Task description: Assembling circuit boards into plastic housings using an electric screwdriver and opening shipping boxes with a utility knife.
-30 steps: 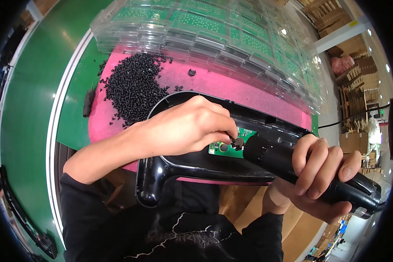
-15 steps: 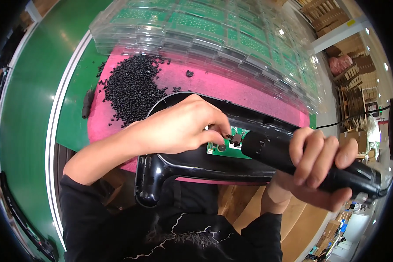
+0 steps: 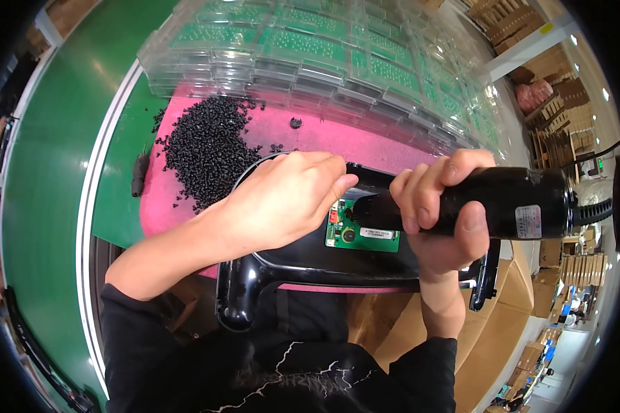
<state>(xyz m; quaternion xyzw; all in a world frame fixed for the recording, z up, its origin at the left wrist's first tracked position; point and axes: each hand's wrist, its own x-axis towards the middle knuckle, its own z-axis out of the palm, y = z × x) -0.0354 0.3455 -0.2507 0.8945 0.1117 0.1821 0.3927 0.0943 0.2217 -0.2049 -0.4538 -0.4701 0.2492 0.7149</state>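
screwdriver point(image 3: 503, 203) in right hand point(image 3: 437, 213), tip beside left hand point(image 3: 289, 196) on board point(image 3: 362, 234).

Bright, sharp, fisheye-warped edges

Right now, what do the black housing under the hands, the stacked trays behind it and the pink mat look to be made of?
The black housing looks like glossy moulded plastic: light glints off its rounded rim. The stacked trays seem thin clear formed plastic: green boards show through their walls. The pink mat has a dull, even surface, perhaps foam or rubber sheet; the view cannot settle which.
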